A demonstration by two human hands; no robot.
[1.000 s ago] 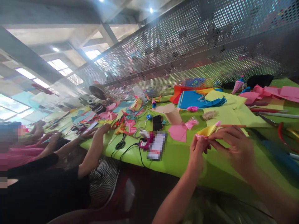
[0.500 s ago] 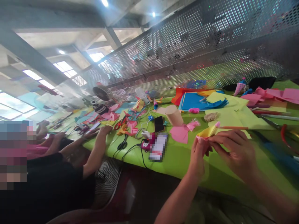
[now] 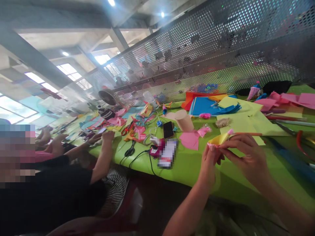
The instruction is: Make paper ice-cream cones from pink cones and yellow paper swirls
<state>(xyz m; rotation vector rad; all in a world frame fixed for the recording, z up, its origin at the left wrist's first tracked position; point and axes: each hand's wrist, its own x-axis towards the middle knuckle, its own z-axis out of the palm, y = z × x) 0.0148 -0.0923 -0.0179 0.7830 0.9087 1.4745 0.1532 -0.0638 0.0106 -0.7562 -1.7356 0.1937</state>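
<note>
Between my hands is a small yellow paper cone (image 3: 218, 140) with a pink rim and a pink tip, held above the green table (image 3: 182, 172). My left hand (image 3: 209, 160) pinches its pink rim from the left, thumb on top. My right hand (image 3: 246, 152) closes thumb and fingers on the cone's right side, close to the rim. Part of the cone is hidden behind the right fingers. Just behind the hands lie a tan tuft of fibre (image 3: 222, 122) and an orange stick (image 3: 248, 134).
Left of my hands are pink paper (image 3: 189, 140), a beige cup-like cylinder (image 3: 184, 120), a dark phone (image 3: 168, 130) and a lit phone (image 3: 167, 154) by cables. Blue paper (image 3: 203, 106) and yellow sheets lie behind. Scissors (image 3: 299, 141) rest at right. A co-worker's arm (image 3: 104, 154) reaches in at left.
The fingers of my right hand have shifted slightly around the cone, still at its side. At left, the co-worker's body and arm have moved a little.
</note>
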